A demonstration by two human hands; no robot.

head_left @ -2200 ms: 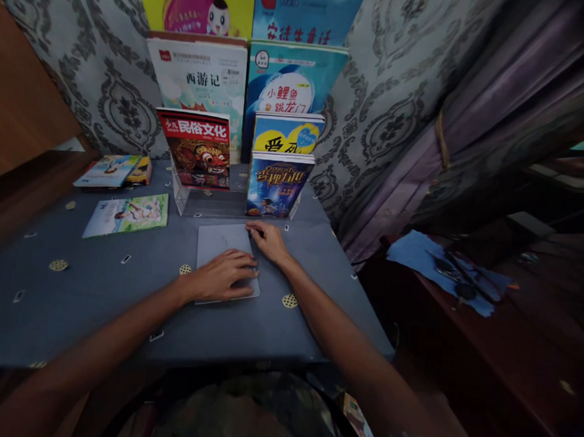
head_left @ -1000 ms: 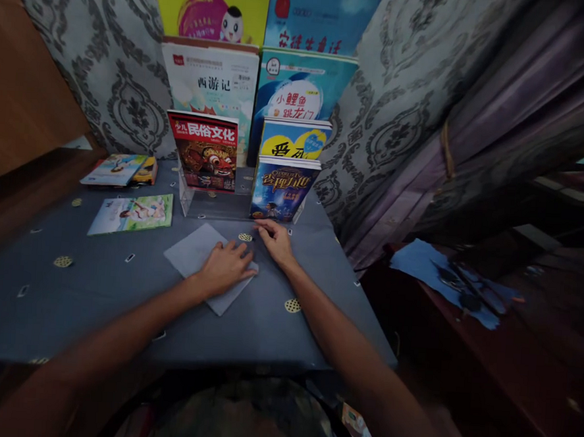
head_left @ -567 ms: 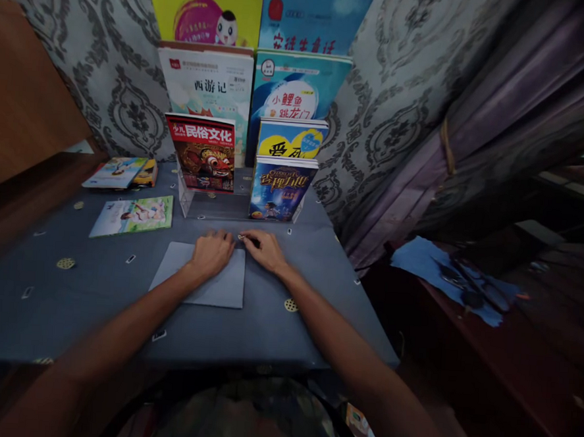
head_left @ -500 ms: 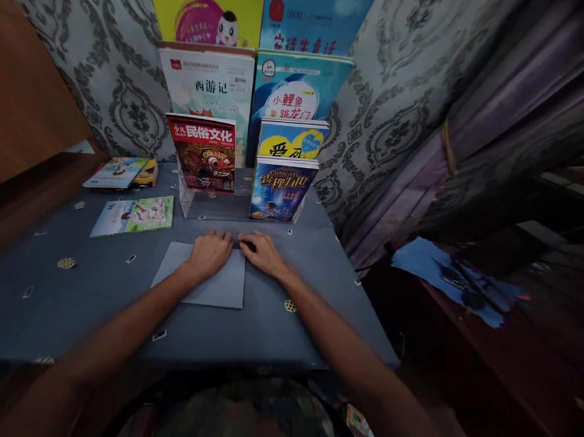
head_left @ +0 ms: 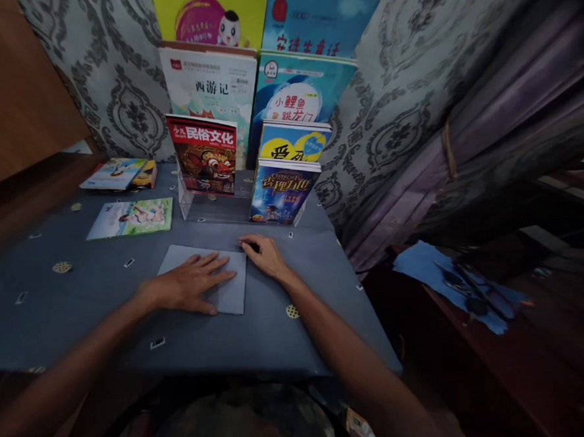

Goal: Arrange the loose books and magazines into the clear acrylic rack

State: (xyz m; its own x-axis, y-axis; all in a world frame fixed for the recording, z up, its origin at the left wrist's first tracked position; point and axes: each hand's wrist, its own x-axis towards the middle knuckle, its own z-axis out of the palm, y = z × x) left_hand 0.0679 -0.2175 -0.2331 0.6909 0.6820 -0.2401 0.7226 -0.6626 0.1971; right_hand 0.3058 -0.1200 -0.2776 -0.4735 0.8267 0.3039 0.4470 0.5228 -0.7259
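Observation:
A plain grey-blue sheet of paper lies flat on the table, its right edge and lower right corner showing. Spread across it is my left hand, palm down with the fingers apart, covering its middle and part of its lower edge. Just beyond the sheet's upper right corner, my right hand rests on the table. Its thumb and forefinger meet at the tips with a dark gap behind them; whatever may be between the tips is too small to make out.
The patterned table cloth spans the table. At the back, a clear stand holds several upright books, including a red-topped one and a dark blue one. A green picture book and a small book pile lie left.
My left hand has slid toward me and left from the sheet's top edge, its curled fingers now spread flat. My right hand has stayed in place.

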